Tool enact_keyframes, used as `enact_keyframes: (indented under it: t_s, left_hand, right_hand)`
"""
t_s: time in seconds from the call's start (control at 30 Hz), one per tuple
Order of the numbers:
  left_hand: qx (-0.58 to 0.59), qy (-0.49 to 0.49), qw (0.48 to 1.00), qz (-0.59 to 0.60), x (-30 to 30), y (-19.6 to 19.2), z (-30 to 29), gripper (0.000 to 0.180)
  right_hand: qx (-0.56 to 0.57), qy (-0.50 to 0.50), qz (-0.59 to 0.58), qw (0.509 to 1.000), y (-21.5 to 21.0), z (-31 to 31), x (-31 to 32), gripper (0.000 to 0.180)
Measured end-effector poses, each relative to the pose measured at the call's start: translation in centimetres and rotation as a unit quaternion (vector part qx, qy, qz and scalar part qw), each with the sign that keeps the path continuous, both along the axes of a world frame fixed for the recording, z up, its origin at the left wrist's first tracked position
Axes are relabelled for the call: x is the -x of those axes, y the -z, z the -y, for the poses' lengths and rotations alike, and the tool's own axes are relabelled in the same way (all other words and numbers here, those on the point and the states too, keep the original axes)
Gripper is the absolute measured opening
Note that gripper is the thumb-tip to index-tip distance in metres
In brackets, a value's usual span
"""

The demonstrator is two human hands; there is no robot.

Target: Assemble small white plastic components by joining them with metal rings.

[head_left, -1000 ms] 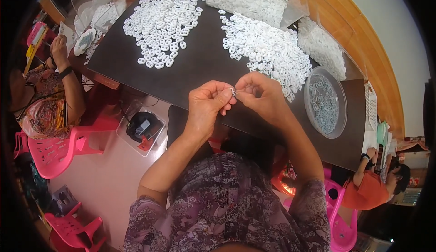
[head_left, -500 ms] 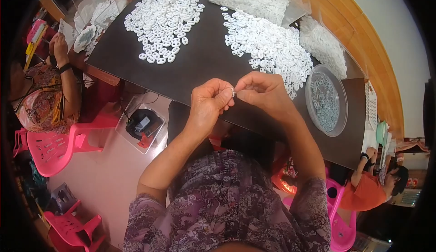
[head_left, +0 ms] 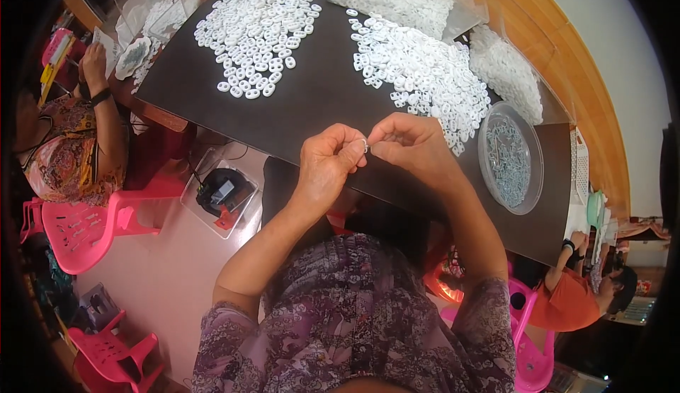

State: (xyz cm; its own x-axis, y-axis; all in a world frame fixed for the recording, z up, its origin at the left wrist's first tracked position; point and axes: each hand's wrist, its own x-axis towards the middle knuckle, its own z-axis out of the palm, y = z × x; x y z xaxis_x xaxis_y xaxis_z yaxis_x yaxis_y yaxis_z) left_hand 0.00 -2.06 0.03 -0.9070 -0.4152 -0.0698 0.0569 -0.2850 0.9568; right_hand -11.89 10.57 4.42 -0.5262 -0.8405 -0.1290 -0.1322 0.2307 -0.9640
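Observation:
Over the table's near edge, my left hand [head_left: 327, 161] is closed, with thumb and fingers pinching a small white plastic piece [head_left: 365, 145]. My right hand [head_left: 416, 148] meets it from the right, thumb and forefinger pressed together at the piece. Whatever sits between those right fingertips is too small to make out. Beyond my hands lie two heaps: white oval two-holed plastic pieces [head_left: 256, 39] at the left, and smaller white plastic pieces [head_left: 418, 64] at the right. A round clear dish [head_left: 536, 180] of small silvery screws stands right of my right hand.
A clear bin [head_left: 453, 12] of white pieces and a filled clear bag [head_left: 504, 74] line the dark table's [head_left: 312, 103] far side. People sit at the left [head_left: 71, 145] and right [head_left: 567, 297]. Pink chairs [head_left: 85, 234] and a plastic tray [head_left: 223, 198] are below left.
My hands stay together around the white piece, almost unmoved. The view has shifted very slightly. At the left, the other person's raised hand has moved a little.

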Motion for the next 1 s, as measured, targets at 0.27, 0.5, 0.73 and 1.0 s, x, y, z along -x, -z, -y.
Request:
enact_keyframes:
  t_s: [0.27,0.5,0.73,1.0]
  left_hand:
    - [0.067,-0.016,0.997,0.018,0.1,0.0,-0.4,0.014]
    - [0.179,-0.096,0.979,-0.011,0.6,0.1,-1.0,0.009]
    - [0.13,-0.12,0.984,-0.015,0.8,0.6,-1.1,0.01]
    - [0.038,-0.101,0.994,0.014,0.8,-0.2,-0.6,0.012]
  right_hand:
    - [0.005,0.027,0.039,0.999,0.3,0.2,-0.1,0.011]
    - [0.038,0.061,0.054,0.996,0.9,0.6,-0.4,0.014]
    - [0.05,0.088,0.066,0.993,1.8,1.3,-0.6,0.014]
    - [0.072,0.112,0.039,0.99,2.0,1.0,-1.2,0.014]
